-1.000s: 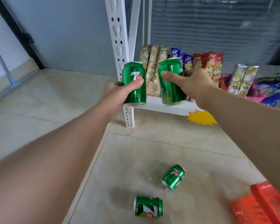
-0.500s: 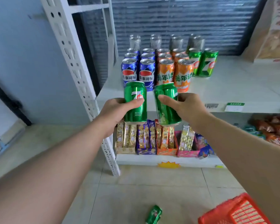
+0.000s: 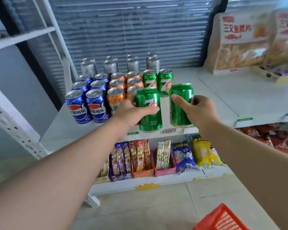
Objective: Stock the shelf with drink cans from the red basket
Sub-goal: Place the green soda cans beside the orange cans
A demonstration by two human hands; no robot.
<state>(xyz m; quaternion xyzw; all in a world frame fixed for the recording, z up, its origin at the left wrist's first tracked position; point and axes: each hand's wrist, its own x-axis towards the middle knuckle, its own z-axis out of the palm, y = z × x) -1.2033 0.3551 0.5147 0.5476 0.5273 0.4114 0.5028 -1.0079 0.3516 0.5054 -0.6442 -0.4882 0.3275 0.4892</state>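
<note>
Green 7Up can [image 3: 149, 105], glossy smooth aluminium, is wrapped in our left hand [image 3: 131, 113]. Our right hand [image 3: 198, 112] clasps a second green can [image 3: 179, 103]. Both are upright at the front lip of the white shelf [image 3: 214, 100]. Behind them stands a shelved green pair [image 3: 156, 80] beside the orange cans [image 3: 116, 95]. Flat bare shelf opens rightward. The red basket [image 3: 221, 218], latticed plastic, lies at lower right.

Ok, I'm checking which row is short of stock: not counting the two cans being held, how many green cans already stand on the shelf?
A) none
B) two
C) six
B: only two shelved green cans stand upright on the shelf, right of the orange cans; the left hand grips a third can and the right hand a fourth can.
</note>
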